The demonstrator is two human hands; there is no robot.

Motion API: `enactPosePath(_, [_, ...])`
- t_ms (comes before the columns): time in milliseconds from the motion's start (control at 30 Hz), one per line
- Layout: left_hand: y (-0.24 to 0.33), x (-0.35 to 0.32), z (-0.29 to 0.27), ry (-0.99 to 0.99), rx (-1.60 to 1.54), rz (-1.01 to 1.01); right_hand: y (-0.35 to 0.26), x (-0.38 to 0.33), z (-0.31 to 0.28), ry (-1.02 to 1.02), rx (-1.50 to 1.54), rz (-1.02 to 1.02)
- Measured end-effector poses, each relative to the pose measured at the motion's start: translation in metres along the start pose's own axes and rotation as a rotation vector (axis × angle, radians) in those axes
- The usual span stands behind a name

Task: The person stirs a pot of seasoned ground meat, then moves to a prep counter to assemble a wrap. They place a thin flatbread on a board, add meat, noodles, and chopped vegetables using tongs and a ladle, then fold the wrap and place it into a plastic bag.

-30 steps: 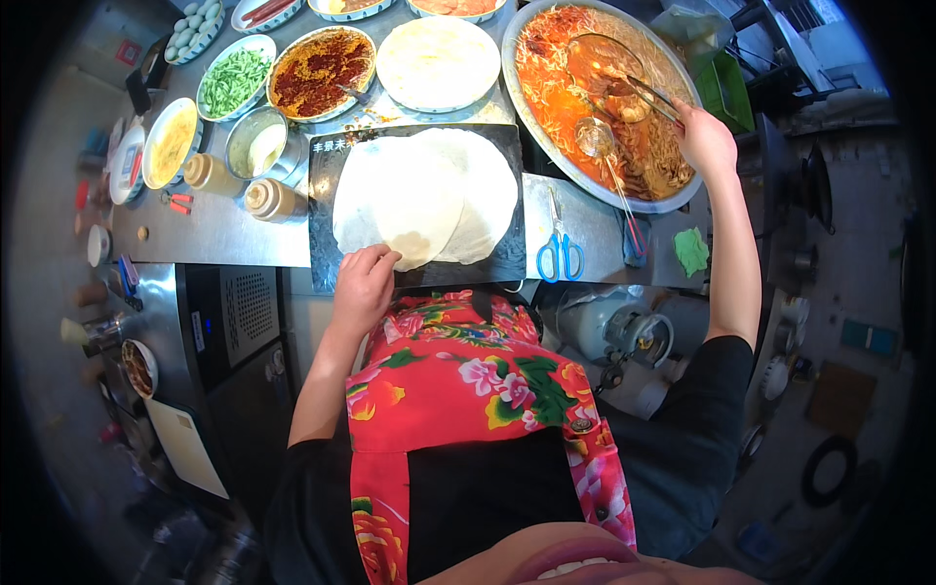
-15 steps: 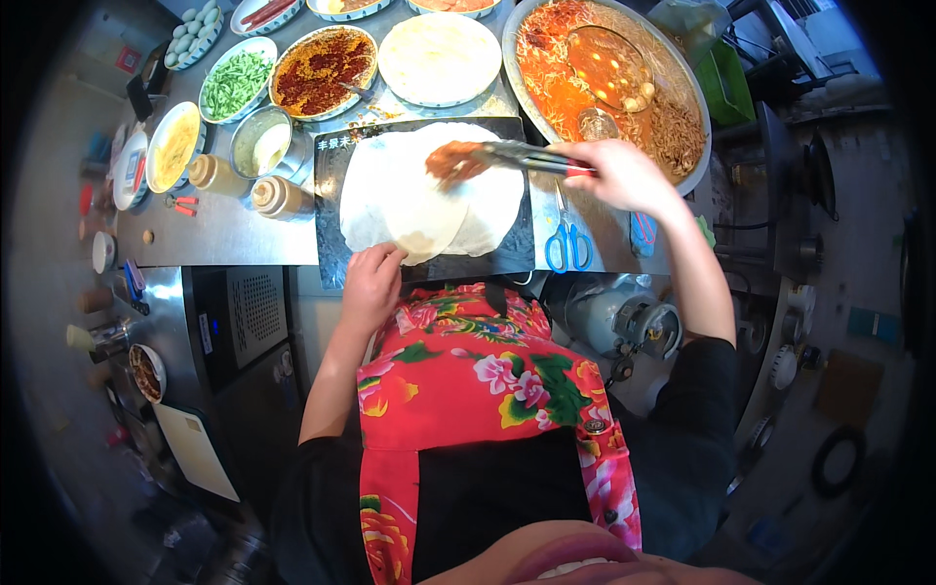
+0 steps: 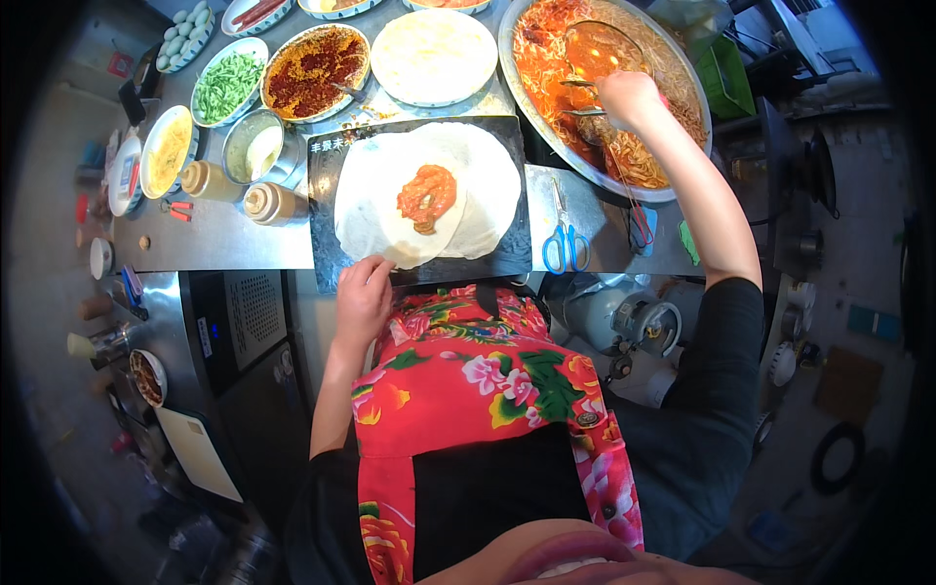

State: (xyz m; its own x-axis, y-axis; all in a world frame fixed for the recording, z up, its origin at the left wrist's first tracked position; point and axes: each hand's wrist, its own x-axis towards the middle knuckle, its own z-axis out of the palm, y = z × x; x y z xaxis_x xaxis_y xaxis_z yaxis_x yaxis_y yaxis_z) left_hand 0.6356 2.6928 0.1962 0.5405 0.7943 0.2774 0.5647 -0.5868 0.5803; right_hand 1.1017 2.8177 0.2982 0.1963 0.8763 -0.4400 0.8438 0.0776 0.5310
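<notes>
Two thin, pale round flatbreads [image 3: 492, 205] overlap on a dark board [image 3: 327, 229] in front of me. On the left one sits a heap of red-orange filling [image 3: 426, 198]. My left hand [image 3: 365, 292] is at the near edge of that flatbread, its fingers bent together with the tips at the rim. Out to the right, my right hand [image 3: 629, 99] is closed around tongs [image 3: 585, 111] over a large metal basin [image 3: 522, 119] of red, oily shredded food. The hand and the basin's contents partly hide the tongs' ends.
Blue-handled scissors [image 3: 565, 249] lie right of the board. Two squeeze bottles [image 3: 268, 202] and a metal pot [image 3: 234, 156] stand to its left. Beyond are dishes of chopped greens [image 3: 228, 88], chilli paste [image 3: 317, 73], and pale food [image 3: 434, 57]. A gas cylinder [image 3: 609, 317] is below the counter.
My right hand has moved with the tongs from above the flatbreads to the basin, up and right. The red filling now lies on the left flatbread. My left hand has shifted slightly down.
</notes>
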Motion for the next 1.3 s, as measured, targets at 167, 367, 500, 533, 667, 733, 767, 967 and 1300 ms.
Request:
enactPosePath(167, [0.005,0.010,0.004,-0.011,0.010,0.025,-0.041,0.086,0.031,-0.299,-0.067,0.079])
enactPosePath(367, [0.005,0.010,-0.003,0.001,0.078,-0.061,-0.016,0.118,0.039,-0.295,0.102,0.055])
enactPosePath(500, [0.010,0.000,-0.002,-0.017,0.081,-0.106,0.005,0.107,0.046,-0.158,0.152,0.035])
enactPosePath(533, [0.011,-0.001,-0.001,-0.025,0.058,-0.131,0.007,0.102,0.049,-0.122,0.160,0.053])
enactPosePath(667, [0.012,0.002,0.002,-0.031,0.063,-0.073,0.015,0.080,0.056,0.056,0.209,0.056])
enactPosePath(733, [0.011,0.007,0.003,-0.042,0.072,-0.040,0.017,0.069,0.057,0.107,0.206,0.039])
enactPosePath(767, [0.011,0.011,0.004,-0.046,0.075,-0.028,0.018,0.066,0.056,0.141,0.195,0.041])
enactPosePath(967, [0.016,0.026,0.009,-0.062,0.046,0.012,0.018,0.054,0.055,0.186,0.187,0.003])
enactPosePath(1300, [0.020,0.021,0.016,-0.105,0.042,0.032,-0.008,0.054,0.072,0.333,0.339,-0.074])
